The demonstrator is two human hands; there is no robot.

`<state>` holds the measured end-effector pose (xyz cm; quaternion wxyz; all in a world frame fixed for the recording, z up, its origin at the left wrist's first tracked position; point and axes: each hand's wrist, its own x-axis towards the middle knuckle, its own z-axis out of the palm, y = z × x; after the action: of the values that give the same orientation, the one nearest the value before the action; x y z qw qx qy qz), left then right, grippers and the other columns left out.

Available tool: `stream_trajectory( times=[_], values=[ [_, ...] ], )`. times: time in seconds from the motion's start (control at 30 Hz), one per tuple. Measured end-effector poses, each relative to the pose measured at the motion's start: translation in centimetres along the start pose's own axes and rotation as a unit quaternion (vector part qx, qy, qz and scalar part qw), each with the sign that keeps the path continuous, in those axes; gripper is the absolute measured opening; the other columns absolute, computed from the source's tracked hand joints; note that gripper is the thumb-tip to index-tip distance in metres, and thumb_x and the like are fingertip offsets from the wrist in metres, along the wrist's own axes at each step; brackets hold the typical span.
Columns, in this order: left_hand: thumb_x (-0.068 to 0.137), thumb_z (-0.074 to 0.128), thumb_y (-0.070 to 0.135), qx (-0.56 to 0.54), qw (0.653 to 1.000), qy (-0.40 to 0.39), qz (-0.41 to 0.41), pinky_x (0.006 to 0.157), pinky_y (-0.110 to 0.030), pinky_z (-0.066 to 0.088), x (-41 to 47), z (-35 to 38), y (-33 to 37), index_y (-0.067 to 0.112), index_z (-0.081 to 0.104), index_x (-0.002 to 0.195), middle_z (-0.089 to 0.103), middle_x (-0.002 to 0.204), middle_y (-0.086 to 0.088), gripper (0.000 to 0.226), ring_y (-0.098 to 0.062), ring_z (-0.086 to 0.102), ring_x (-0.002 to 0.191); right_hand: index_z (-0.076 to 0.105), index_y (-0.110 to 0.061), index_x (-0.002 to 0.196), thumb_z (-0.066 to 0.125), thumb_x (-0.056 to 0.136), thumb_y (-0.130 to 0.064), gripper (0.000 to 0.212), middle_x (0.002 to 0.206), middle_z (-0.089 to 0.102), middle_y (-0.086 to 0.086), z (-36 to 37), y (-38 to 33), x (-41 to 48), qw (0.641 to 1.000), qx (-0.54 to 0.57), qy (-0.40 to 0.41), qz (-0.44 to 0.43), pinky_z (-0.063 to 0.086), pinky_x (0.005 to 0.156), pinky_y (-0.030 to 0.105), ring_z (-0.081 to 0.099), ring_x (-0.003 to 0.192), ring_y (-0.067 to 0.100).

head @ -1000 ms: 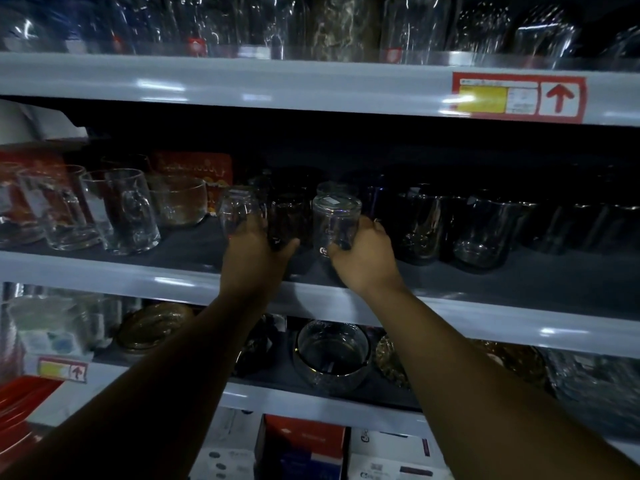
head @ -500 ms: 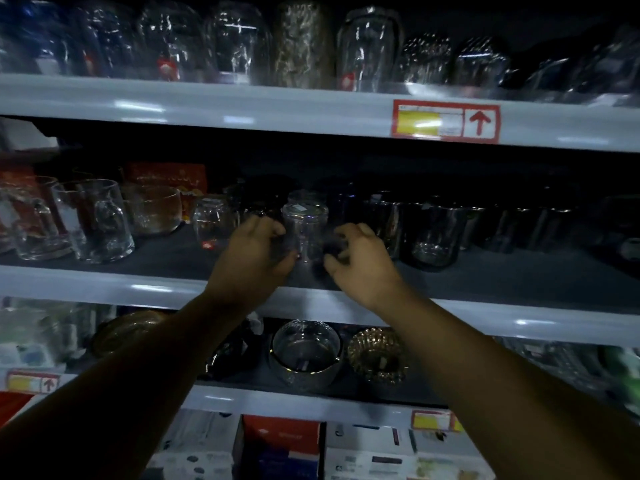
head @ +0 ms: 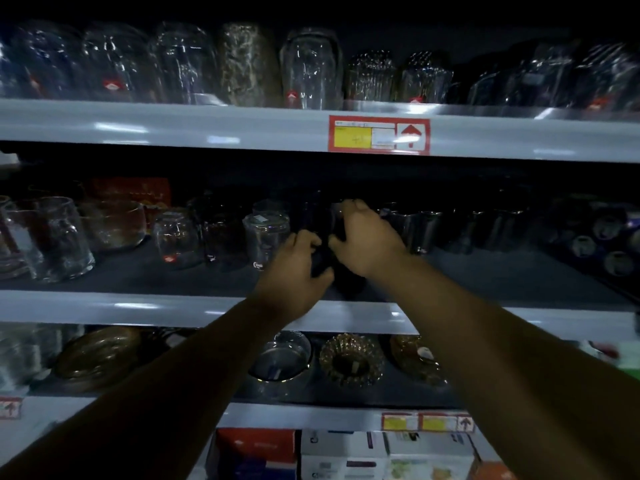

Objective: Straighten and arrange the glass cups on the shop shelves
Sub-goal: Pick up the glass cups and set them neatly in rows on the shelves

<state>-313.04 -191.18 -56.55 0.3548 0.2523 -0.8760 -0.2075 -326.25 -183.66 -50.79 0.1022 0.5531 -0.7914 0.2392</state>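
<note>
The grip is two-handed and close. The left hand [head: 294, 271] curls its fingers round the side of a dark cup [head: 325, 261], and the right hand [head: 369, 239] closes over the cup's upper part from the other side, as far as the gloom lets me see. The cup sits at the centre of the frame near the front of the middle shelf [head: 138, 308]. A clear cup [head: 266, 237] is just to its left and a row of dark tumblers [head: 429, 230] just to its right.

I would judge the cup to be light, rigid and smooth-walled, so it is likely to slip and sure to chip if knocked against its neighbours. The safest hold is round the body, low down, rather than by the thin rim. It should be lifted clear, not dragged.
</note>
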Motion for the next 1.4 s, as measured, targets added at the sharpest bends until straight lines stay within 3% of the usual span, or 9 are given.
stream_trajectory(
  times=[0.2,0.47,0.63,0.73,0.83,0.9,1.0,1.17,1.4],
  values=[
    [0.090,0.073,0.028,-0.038,0.999,0.010,-0.033,0.085,-0.025,0.045,-1.4,-0.5,-0.7,0.020,0.053,0.126,0.057,0.117,0.003,0.042,-0.010,0.055,0.103,0.059,-0.009,0.107,0.056,0.101,-0.033,0.025,0.115,0.056,0.013,0.1,-0.4,-1.5,0.999,0.024,0.043,-0.022,0.054,0.080,0.044,0.061,0.096,0.038],
    [0.078,0.086,0.032,-0.136,0.986,-0.038,-0.084,0.096,-0.027,0.048,-2.7,-1.5,1.3,0.025,0.036,0.144,0.052,0.123,0.018,0.083,-0.006,0.057,0.111,0.045,-0.017,0.073,0.061,0.100,-0.032,0.035,0.082,0.055,0.006,-1.3,-0.9,-4.5,0.973,0.207,0.097,0.034,0.042,0.067,0.033,0.056,0.076,0.024],
    [0.069,0.089,0.025,-0.315,0.945,0.023,-0.080,0.092,-0.028,0.055,-2.9,-2.5,2.9,0.031,0.043,0.137,0.066,0.122,0.010,0.082,-0.007,0.068,0.108,0.053,-0.015,0.076,0.063,0.098,-0.035,0.031,0.071,0.063,0.010,-3.3,-1.7,-5.6,0.855,0.488,0.077,0.158,0.056,0.061,0.041,0.062,0.061,0.022],
    [0.068,0.089,0.022,-0.367,0.925,0.028,-0.094,0.082,-0.034,0.061,-3.5,-3.4,3.8,0.031,0.050,0.132,0.067,0.119,0.005,0.076,-0.015,0.071,0.106,0.054,-0.013,0.081,0.061,0.101,-0.027,0.026,0.069,0.057,0.007,-4.2,-1.8,-6.7,0.750,0.630,0.005,0.203,0.044,0.047,0.028,0.053,0.051,0.015],
    [0.074,0.086,0.008,-0.386,0.916,0.011,-0.110,0.079,-0.047,0.063,-4.1,-4.1,4.5,0.026,0.054,0.130,0.068,0.116,-0.007,0.067,-0.024,0.074,0.095,0.055,-0.009,0.092,0.061,0.101,-0.023,0.017,0.068,0.053,0.008,-4.6,-1.7,-7.4,0.708,0.673,-0.030,0.214,0.040,0.045,0.026,0.051,0.048,0.016],
    [0.075,0.086,0.005,-0.376,0.920,0.006,-0.114,0.075,-0.041,0.062,-4.1,-4.8,4.8,0.026,0.055,0.125,0.070,0.113,-0.010,0.063,-0.022,0.072,0.088,0.060,-0.005,0.108,0.059,0.102,-0.022,0.018,0.074,0.058,0.010,-4.9,-1.5,-7.8,0.719,0.657,-0.044,0.221,0.042,0.046,0.027,0.055,0.051,0.018],
    [0.070,0.089,0.007,-0.337,0.935,-0.006,-0.109,0.068,-0.036,0.060,-3.4,-6.3,5.1,0.027,0.056,0.124,0.070,0.110,-0.001,0.066,-0.016,0.070,0.087,0.058,-0.009,0.105,0.058,0.102,-0.016,0.007,0.087,0.064,0.009,-5.1,-0.7,-8.0,0.808,0.550,-0.024,0.210,0.048,0.049,0.030,0.060,0.057,0.020],
    [0.073,0.089,0.020,-0.266,0.953,-0.045,-0.140,0.055,-0.030,0.053,-1.8,-9.1,5.6,0.027,0.057,0.123,0.072,0.096,-0.005,0.060,-0.016,0.064,0.067,0.053,-0.019,0.130,0.072,0.088,-0.021,0.046,0.122,0.055,0.001,-4.3,1.0,-8.4,0.970,0.231,0.029,0.068,0.052,0.091,0.033,0.059,0.105,0.018],
    [0.075,0.087,0.033,-0.194,0.964,-0.091,-0.159,0.047,-0.021,0.046,-0.4,-8.9,6.3,0.026,0.066,0.104,0.070,0.070,0.008,0.036,-0.005,0.064,0.057,0.028,-0.024,0.156,0.081,0.079,-0.048,0.097,0.150,0.038,0.003,-3.0,-0.1,-8.0,0.983,0.177,-0.029,-0.041,0.043,0.110,0.042,0.042,0.137,0.022]
  ],
)
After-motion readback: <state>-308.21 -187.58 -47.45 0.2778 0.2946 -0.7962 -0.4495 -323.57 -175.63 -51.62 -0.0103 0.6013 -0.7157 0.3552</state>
